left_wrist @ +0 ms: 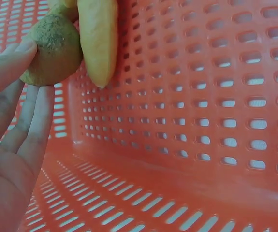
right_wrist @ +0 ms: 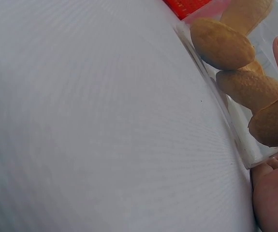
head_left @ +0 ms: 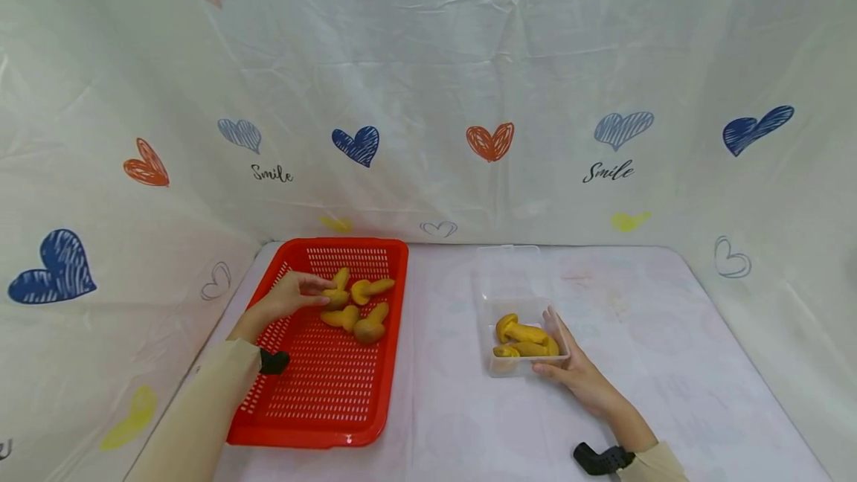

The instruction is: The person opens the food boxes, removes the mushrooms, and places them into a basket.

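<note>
My left hand (head_left: 294, 294) reaches into the red plastic basket (head_left: 315, 431) and pinches a yellow mushroom (left_wrist: 56, 50) by its brownish cap. In the left wrist view the thumb lies on the cap and the fingers pass beneath it. Close by in the basket lie other yellow mushrooms (head_left: 370, 324), stems pointing different ways. On the right, my right hand (head_left: 579, 374) grips the near right corner of a clear plastic box (head_left: 504, 369), with thumb and fingers on its walls. Yellow mushrooms (head_left: 525, 332) lie inside it, also seen close up in the right wrist view.
The box's clear lid (head_left: 510, 274) is folded back toward the far edge of the white-covered table (head_left: 448, 407). A white curtain (head_left: 428, 80) printed with hearts hangs behind and at the sides. The basket has raised, slotted walls.
</note>
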`<state>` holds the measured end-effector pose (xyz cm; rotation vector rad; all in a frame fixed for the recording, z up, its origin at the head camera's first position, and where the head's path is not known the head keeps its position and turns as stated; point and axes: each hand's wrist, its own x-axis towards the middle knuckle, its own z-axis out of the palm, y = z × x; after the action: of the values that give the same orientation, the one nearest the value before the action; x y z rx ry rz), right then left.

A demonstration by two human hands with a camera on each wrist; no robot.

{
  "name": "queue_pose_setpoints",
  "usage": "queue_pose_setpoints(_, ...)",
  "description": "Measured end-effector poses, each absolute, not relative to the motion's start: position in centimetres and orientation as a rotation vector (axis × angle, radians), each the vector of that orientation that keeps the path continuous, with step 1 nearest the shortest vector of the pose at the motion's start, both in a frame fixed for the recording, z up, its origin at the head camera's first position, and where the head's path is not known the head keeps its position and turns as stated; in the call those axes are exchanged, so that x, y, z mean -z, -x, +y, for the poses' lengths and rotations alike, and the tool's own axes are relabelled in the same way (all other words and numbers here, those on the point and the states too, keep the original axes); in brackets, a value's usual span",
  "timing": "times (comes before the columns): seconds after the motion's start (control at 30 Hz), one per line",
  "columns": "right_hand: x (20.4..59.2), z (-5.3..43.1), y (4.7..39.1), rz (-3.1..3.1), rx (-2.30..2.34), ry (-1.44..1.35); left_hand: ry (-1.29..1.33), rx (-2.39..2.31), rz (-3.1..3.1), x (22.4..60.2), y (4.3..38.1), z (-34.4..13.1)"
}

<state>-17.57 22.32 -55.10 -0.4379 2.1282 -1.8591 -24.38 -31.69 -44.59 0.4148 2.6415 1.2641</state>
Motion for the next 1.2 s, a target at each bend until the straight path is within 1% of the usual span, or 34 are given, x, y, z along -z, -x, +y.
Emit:
queue_pose_setpoints(0.37,55.0,22.2,17.5,2.124,1.884,0.443,-0.450,-1.347,2.580,44.7,24.9,-32.3)
queue_pose_setpoints(0.47,55.0,22.2,17.5,2.125,1.881,0.449,-0.508,-1.366,2.575,44.4,24.9,-32.1)
queue_pose_setpoints(0.77,55.2,22.3,17.5,2.123,1.886,0.439,-0.553,-1.385,2.564,42.4,25.2,-29.8)
queue_pose_setpoints(1.03,55.5,22.4,17.7,2.128,1.880,0.462,-0.509,-1.335,2.550,40.4,25.7,-27.3)
queue_pose_setpoints(1.2,55.5,22.5,17.7,2.126,1.883,0.460,-0.584,-1.382,2.422,39.2,25.6,-25.2)
